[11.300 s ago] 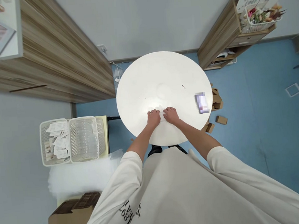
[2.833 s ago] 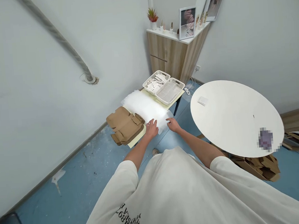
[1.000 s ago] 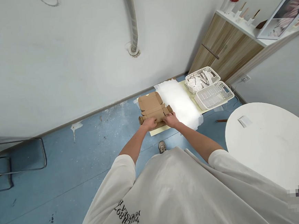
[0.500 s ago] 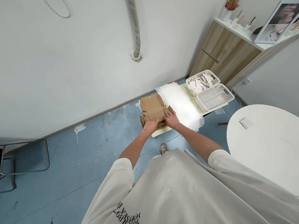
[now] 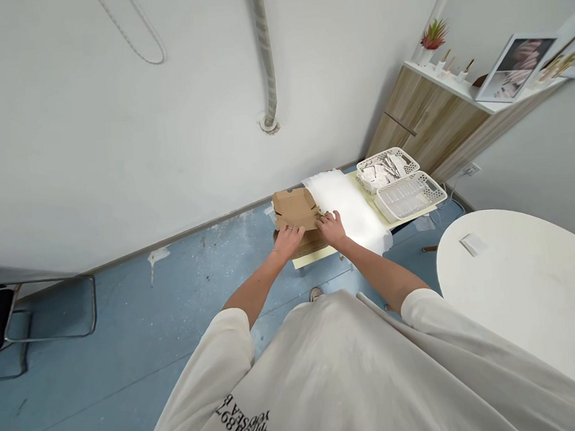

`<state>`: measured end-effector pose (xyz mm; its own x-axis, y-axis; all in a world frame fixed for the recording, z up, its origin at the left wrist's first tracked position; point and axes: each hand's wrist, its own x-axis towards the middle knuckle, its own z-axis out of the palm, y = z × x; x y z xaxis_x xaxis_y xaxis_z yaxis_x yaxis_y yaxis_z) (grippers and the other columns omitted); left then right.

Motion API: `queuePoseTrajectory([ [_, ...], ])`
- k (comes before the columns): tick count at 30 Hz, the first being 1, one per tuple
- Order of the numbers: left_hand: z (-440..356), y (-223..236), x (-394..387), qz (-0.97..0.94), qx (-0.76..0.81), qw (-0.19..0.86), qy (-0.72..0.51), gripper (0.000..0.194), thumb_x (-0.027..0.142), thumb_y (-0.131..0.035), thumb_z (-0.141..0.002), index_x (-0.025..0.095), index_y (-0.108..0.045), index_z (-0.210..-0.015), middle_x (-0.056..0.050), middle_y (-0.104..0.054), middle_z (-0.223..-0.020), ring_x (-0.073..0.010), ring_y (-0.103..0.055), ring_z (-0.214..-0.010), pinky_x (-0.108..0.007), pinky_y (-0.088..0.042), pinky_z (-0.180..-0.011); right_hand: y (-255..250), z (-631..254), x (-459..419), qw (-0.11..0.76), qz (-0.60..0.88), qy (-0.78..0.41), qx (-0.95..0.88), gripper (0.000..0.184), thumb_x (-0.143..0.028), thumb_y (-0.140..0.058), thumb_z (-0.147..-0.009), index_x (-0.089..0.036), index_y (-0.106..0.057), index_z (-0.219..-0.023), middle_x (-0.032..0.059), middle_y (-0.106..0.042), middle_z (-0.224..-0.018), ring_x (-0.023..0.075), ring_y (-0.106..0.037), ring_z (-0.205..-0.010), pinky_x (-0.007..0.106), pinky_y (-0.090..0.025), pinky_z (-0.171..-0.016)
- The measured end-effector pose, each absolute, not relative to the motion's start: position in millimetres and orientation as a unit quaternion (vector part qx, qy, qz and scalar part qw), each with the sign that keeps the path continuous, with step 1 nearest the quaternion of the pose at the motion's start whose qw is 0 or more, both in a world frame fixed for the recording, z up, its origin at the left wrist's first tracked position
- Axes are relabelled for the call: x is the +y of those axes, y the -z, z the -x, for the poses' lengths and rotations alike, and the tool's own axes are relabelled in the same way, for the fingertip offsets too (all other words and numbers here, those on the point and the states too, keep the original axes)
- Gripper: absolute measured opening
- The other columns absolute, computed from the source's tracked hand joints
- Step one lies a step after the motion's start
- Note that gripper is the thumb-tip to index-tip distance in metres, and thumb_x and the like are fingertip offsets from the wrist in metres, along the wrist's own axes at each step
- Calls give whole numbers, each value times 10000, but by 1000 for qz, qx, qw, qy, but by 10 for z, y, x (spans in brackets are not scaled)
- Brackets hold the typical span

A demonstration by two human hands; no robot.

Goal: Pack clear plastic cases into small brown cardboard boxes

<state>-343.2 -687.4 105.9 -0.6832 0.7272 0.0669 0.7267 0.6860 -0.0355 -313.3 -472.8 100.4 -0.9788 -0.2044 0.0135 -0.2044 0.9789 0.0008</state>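
A brown cardboard box (image 5: 295, 205) lies on the near end of a low table, its lid flap tilted up toward the wall. My left hand (image 5: 289, 240) grips the left part of its near side, fingers bent over the edge. At the right near corner, my right hand (image 5: 331, 228) has its fingers closed on the cardboard by a side flap. Both palms cover parts of the near wall, so the folds beneath them are hidden. Directly right of the box lies a stack of white sheets (image 5: 342, 201).
Past the sheets stand a white basket of small packets (image 5: 393, 161) and another basket holding clear pieces (image 5: 386, 209). A wooden cabinet (image 5: 439, 117) is behind them. At the right is a round white table (image 5: 521, 277), at the left a metal-framed chair (image 5: 53, 337).
The box's near wall has been folded up and the lid flap stands more raised. Both hands stay on the cardboard. The whole view has shifted slightly.
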Motion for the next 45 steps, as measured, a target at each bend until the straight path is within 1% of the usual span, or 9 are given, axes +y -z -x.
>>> queuePoseTrajectory([
  [5,3436,-1213,-6868,385,-921,50,30,389,59,-464,-901,165,-608,-1246,-196,-655,-1272,-276,-659,-1102,-431,-375,-1049,-1200,3193,-4676,51,-101,-11,-994,496,-175,-437,-919,-170,-581,-1393,170,-654,-1281,338,-392,-1299,536,-46,-1166],
  [8,3436,-1318,-6799,378,-923,60,44,508,95,-452,-902,136,-539,-1401,-214,-563,-1435,-309,-565,-1296,-464,-353,-1107,-1344,3205,-4584,92,-92,-10,-992,558,-180,-431,-924,-176,-490,-1478,163,-562,-1437,339,-332,-1377,544,-33,-1173],
  [11,3419,-1436,-6641,382,-920,77,52,601,127,-418,-914,102,-423,-1515,-205,-447,-1551,-309,-420,-1443,-499,-261,-1194,-1494,3159,-4418,119,-66,-10,-991,593,-187,-442,-926,-180,-436,-1519,153,-459,-1544,341,-270,-1437,558,-33,-1179],
  [15,3345,-1585,-6249,402,-909,97,55,657,141,-388,-924,72,-316,-1573,-185,-330,-1623,-285,-265,-1531,-512,-115,-1262,-1640,2960,-4082,159,-5,-8,-987,603,-180,-439,-938,-189,-400,-1539,156,-348,-1615,341,-188,-1498,590,-57,-1176],
  [21,3083,-1721,-5383,477,-871,95,73,726,118,-449,-888,116,-278,-1593,-155,-177,-1680,-287,-52,-1574,-573,-6,-1263,-1697,2317,-3374,192,125,8,-973,565,-146,-400,-960,-197,-409,-1522,162,-224,-1666,313,-81,-1545,609,-71,-1175],
  [27,2514,-1756,-4312,563,-819,76,77,738,128,-502,-878,188,-307,-1587,-137,-130,-1693,-318,22,-1568,-634,31,-1238,-1714,1220,-2561,202,246,45,-947,520,-150,-397,-973,-206,-445,-1488,146,-169,-1685,298,-51,-1554,582,-97,-1183],
  [34,1411,-1685,-3063,660,-746,35,85,739,155,-511,-877,174,-308,-1588,-147,-131,-1691,-337,52,-1564,-654,52,-1225,-1612,-360,-1801,170,370,57,-912,529,-149,-430,-941,-192,-454,-1468,161,-156,-1685,314,-52,-1552,597,-81,-1169],
  [38,792,-1572,-2570,695,-714,8,87,718,153,-483,-878,119,-324,-1578,-169,-154,-1684,-369,41,-1561,-678,30,-1218,-1514,-1142,-1581,120,434,58,-891,573,-174,-464,-919,-202,-423,-1490,162,-151,-1686,329,-62,-1547,611,-68,-1157],
  [45,232,-1315,-2090,736,-673,-40,56,780,150,-529,-836,122,-316,-1586,-193,-206,-1668,-407,6,-1556,-706,45,-1200,-1285,-1862,-1401,59,508,30,-859,615,-188,-473,-901,-215,-401,-1510,160,-145,-1687,343,-64,-1543,617,-57,-1150],
])
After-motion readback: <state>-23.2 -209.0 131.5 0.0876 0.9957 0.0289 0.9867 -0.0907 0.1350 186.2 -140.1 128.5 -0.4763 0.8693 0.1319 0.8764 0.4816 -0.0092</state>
